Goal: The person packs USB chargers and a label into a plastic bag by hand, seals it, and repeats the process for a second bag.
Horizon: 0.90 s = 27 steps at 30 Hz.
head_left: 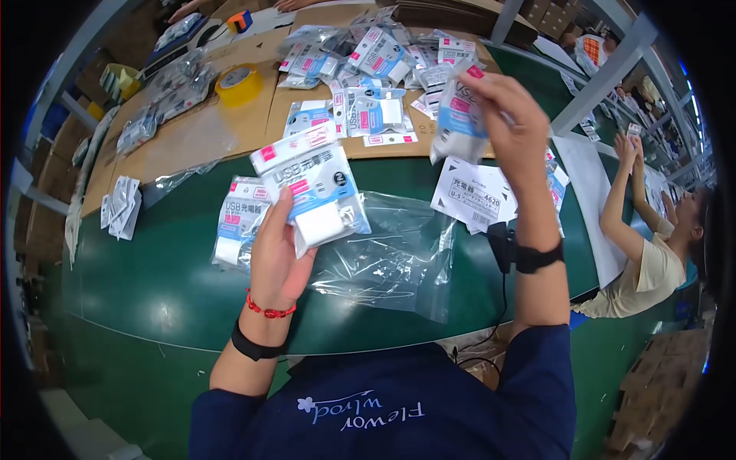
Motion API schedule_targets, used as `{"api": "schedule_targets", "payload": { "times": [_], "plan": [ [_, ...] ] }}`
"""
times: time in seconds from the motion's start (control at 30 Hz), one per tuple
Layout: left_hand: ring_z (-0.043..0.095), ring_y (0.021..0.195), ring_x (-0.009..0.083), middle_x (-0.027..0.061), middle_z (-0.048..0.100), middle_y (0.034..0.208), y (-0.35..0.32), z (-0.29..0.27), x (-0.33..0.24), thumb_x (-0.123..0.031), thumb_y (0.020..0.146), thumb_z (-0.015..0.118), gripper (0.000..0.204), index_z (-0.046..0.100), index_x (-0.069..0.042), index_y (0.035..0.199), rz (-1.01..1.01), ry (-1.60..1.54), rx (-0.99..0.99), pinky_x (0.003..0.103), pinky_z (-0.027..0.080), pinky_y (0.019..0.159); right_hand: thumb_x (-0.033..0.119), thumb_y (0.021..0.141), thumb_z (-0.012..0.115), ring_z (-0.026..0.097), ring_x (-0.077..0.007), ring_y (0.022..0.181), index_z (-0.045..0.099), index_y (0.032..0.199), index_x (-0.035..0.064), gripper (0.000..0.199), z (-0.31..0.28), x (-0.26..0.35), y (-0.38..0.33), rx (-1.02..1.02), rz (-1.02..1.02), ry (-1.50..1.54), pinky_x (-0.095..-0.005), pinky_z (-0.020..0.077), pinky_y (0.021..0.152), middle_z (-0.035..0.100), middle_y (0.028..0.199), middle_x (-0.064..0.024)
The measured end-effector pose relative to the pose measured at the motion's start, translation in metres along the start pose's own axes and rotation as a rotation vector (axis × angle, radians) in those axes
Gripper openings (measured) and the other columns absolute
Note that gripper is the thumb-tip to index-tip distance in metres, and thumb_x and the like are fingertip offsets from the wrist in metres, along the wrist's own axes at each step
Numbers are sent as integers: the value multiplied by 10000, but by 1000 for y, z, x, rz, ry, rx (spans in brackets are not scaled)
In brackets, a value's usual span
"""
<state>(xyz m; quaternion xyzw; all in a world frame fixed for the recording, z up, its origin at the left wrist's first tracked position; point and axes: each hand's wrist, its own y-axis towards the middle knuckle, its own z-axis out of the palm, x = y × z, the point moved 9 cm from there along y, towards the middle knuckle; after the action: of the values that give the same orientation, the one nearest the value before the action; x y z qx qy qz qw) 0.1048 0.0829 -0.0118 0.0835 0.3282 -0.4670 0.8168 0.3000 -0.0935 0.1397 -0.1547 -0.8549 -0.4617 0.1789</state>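
My left hand (280,249) is closed round the lower edge of a packaged charger (318,180), a clear pouch with a white, blue and pink card and a white block showing inside. Under and left of it, a similar package (232,222) lies on the green table. My right hand (515,119), raised at the right, pinches another packaged charger (458,126) by its top, so the pouch hangs down. A large clear plastic bag (399,264) lies flat between my forearms. Below the hanging pouch rests a stack of white printed labels (474,192).
Several more packaged chargers (376,57) are heaped on a cardboard sheet (257,57) at the back. Yellow tape (238,84) and filled clear bags (169,100) sit left of them. White slips (121,207) lie far left. A co-worker (648,261) is at the right, beyond a metal post (606,77).
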Motion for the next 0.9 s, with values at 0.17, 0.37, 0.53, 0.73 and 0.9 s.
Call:
{"api": "schedule_targets", "payload": {
  "times": [0.17, 0.37, 0.53, 0.73, 0.9],
  "plan": [
    [591, 1080, 216, 115, 590, 1184, 0, 23, 23, -274, 990, 468, 394, 472, 10, 1265, -131, 109, 147, 363, 472, 934, -79, 839, 558, 615, -154, 930, 687, 1076, 23, 288, -8, 55, 2, 56, -58, 281, -238, 472, 821, 659, 1000, -97],
    [618, 1021, 191, 109, 616, 1138, -24, 71, 40, -241, 969, 519, 355, 514, 17, 1212, -372, 37, 380, 336, 504, 884, -50, 849, 578, 618, -157, 932, 691, 1076, 33, 267, 41, 63, -12, 173, -38, 249, -237, 472, 823, 670, 985, -84],
    [620, 999, 162, 95, 624, 1122, -26, 56, 41, -149, 925, 590, 339, 517, 15, 1212, -159, 386, 329, 311, 514, 858, 17, 865, 608, 621, -177, 962, 608, 1202, 17, 337, 66, 63, -22, 224, 159, 394, -253, 480, 834, 659, 1050, -79],
    [613, 1008, 151, 82, 624, 1127, -20, 44, 34, -89, 886, 632, 351, 520, 17, 1201, -146, 241, 304, 295, 504, 863, 137, 907, 607, 601, -155, 1012, 487, 1306, 5, 437, 61, -7, -41, -149, 561, 1083, -267, 483, 853, 614, 1158, -101],
    [576, 1086, 173, 112, 578, 1214, -15, 37, 26, -94, 899, 617, 404, 478, 12, 1263, -23, 539, 294, 322, 474, 920, 195, 932, 585, 614, -140, 968, 578, 1201, 16, 323, 105, 27, -88, 293, 805, 1163, -300, 483, 863, 638, 1108, -87]
  ]
}}
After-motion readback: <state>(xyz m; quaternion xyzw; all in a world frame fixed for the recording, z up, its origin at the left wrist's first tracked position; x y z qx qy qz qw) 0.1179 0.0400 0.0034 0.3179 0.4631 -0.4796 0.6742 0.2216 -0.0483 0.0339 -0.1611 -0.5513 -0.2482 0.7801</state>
